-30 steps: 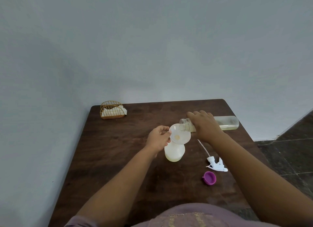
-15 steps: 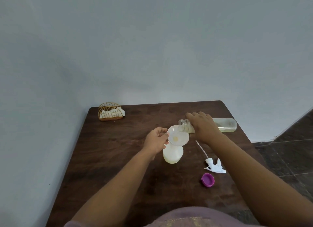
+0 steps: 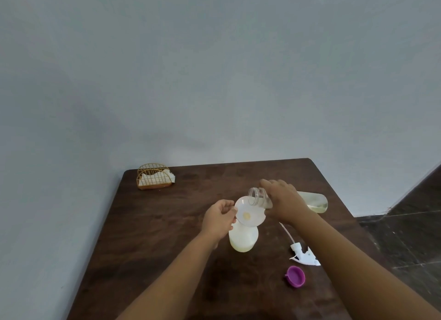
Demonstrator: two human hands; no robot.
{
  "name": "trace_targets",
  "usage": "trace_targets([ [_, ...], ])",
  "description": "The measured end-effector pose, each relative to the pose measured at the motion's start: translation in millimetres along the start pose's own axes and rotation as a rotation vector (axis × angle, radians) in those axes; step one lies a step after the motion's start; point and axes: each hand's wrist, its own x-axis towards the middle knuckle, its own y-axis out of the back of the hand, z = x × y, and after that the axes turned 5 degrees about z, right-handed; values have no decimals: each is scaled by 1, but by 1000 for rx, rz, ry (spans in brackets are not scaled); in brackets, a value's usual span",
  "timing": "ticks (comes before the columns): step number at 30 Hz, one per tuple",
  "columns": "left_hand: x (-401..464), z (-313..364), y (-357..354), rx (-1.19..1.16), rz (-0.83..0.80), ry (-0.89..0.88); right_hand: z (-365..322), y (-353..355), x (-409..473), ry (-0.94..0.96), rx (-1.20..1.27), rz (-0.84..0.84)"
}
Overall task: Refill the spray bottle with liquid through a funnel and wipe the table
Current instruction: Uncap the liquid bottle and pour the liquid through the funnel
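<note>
The spray bottle (image 3: 243, 238) stands upright near the middle of the tabletop (image 3: 152, 236), head off, with pale yellowish liquid showing through its cloudy wall. A white funnel (image 3: 249, 214) sits in its neck, bowl tipped a little toward the camera, a yellow spot at the hole. The left hand (image 3: 218, 218) pinches the funnel's left rim between thumb and curled fingers.

The right hand (image 3: 285, 201) has its grip wrapped over the clear refill bottle (image 3: 312, 201), fingers curled across the top. That bottle lies almost level, long axis running left to right, open mouth pointing left and just above the funnel's far rim. A little pale liquid pools toward its base at the right end; the neck looks clear.

The spray head (image 3: 304, 256) lies on the tabletop to the right of the spray bottle, its dip tube (image 3: 285, 231) slanting up toward the right wrist. A purple cap (image 3: 296, 276) lies open side up just in front of it, apart from it. At the far left corner a gold wire holder (image 3: 154, 176) has white tissues (image 3: 156, 178) in it.

The tabletop is dark brown wood, set into a corner of plain pale grey walls. Dark tiled floor (image 3: 405, 236) shows on the right.
</note>
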Motion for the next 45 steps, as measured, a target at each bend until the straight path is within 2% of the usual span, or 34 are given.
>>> trace_targets([
  [29,0,-3,2,1,-8,-27,-3,-1,-1,35,-177,23],
  [45,1,-3,3,5,-20,-49,-2,-4,-1,32,-168,32],
])
